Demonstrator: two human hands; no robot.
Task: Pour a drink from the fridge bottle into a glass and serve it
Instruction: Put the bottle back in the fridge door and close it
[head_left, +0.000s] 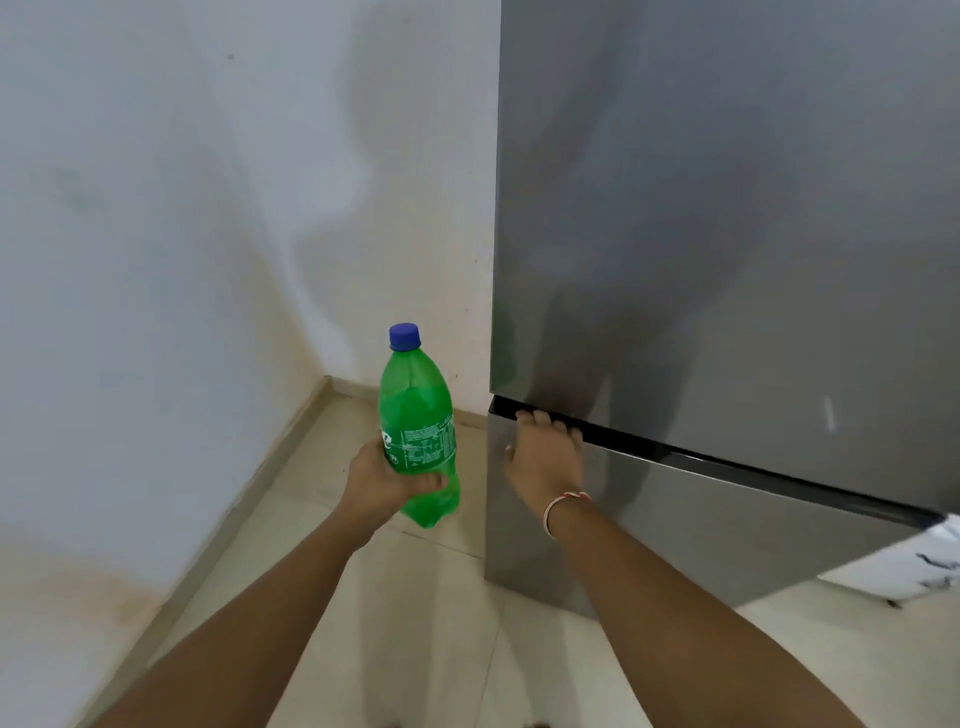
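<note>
A green plastic bottle with a blue cap stands upright in the air, left of the fridge. My left hand is wrapped around its lower half, just under the label. The tall grey fridge fills the right side, and both of its doors look closed. My right hand rests on the lower door, fingertips tucked into the dark handle groove between the two doors. A red and white thread band circles that wrist. No glass is in view.
A pale wall runs along the left and meets the beige tiled floor at a skirting. A narrow gap of floor lies between wall and fridge. A white patterned object sits at the right edge.
</note>
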